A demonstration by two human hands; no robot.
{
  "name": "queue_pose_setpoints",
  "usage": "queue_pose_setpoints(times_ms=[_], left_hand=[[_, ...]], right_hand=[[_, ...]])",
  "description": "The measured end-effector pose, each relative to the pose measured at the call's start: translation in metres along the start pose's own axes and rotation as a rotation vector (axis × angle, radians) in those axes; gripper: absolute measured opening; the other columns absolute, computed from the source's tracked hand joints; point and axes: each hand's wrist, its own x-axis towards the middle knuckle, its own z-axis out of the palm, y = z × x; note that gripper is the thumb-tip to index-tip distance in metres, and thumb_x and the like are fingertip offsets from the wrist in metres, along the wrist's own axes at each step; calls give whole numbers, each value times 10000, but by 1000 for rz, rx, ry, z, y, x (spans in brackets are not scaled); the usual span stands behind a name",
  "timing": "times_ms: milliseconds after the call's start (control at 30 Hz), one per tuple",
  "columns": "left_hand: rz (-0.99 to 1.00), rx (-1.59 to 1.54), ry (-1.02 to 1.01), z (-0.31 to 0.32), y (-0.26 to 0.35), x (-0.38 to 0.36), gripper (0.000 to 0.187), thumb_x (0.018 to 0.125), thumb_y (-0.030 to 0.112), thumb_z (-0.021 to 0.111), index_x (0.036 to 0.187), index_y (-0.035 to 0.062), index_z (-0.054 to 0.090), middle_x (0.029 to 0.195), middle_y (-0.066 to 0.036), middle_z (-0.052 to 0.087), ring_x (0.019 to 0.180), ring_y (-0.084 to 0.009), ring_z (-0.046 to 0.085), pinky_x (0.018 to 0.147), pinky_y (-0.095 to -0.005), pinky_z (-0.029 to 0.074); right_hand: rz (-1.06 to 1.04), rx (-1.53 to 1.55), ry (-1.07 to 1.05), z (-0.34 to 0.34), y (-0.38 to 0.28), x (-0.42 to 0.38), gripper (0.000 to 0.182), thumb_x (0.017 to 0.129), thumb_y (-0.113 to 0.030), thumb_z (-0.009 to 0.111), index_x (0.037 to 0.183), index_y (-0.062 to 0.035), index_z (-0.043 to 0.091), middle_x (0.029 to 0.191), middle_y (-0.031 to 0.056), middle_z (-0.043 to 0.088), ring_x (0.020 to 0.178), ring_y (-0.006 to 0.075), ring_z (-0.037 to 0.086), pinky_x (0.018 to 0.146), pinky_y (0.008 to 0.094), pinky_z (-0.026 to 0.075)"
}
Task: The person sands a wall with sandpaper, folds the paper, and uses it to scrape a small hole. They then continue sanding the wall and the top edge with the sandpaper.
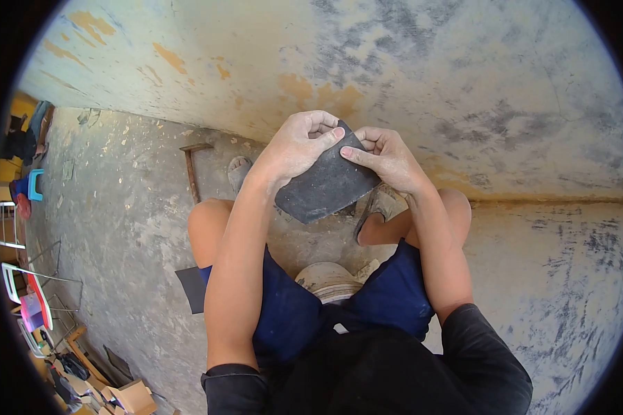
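A dark, roughly rectangular sheet point(325, 183) with pale dust on it hangs between my two hands, in front of the wall. My left hand point(304, 144) pinches its upper edge, thumb on the near face and fingers curled behind. Close beside it, my right hand point(385, 158) grips the upper right edge in the same way, thumb on top. The fingertips behind the sheet are partly hidden. Both hands look dusty.
Patchy walls point(422, 76) rise ahead and at the right. A hammer-like tool point(192, 169) lies on the grey floor point(131, 228). Another dark sheet point(191, 289) is by my left leg. A round container point(327, 280) is between my legs. Chairs point(34, 297), boxes point(133, 398) and another person point(31, 138) are far left.
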Motion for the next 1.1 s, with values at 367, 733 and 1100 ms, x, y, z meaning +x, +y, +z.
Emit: queue_pose_setpoints(times_ms=[367, 733, 1100], left_hand=[[54, 48, 33, 11, -8, 5, 171, 1047, 193, 668, 1061, 26, 702, 915, 15, 676, 852, -72, 573, 811, -268, 478], [8, 51, 298, -20, -12, -3, 238, 987, 246, 761, 1046, 16, 742, 815, 19, 690, 761, -66, 581, 719, -252, 435], [127, 149, 597, 12, -38, 16, 219, 922, 174, 784, 995, -33, 789, 878, -126, 786, 777, -163, 721, 729, -320, 563]], right_hand=[[102, 26, 34, -10, 0, -1, 264, 930, -177, 820, 1071, 36, 755, 845, 76, 766, 699, 109, 669, 649, 283, 534], [156, -309, 96, -24, 10, -20, 246, 895, -154, 786, 1008, 63, 763, 829, 114, 765, 736, 150, 684, 710, 336, 537], [105, -458, 129, -22, 14, -18, 256, 882, -156, 772, 999, 72, 754, 848, 181, 764, 758, 208, 702, 738, 370, 541]])
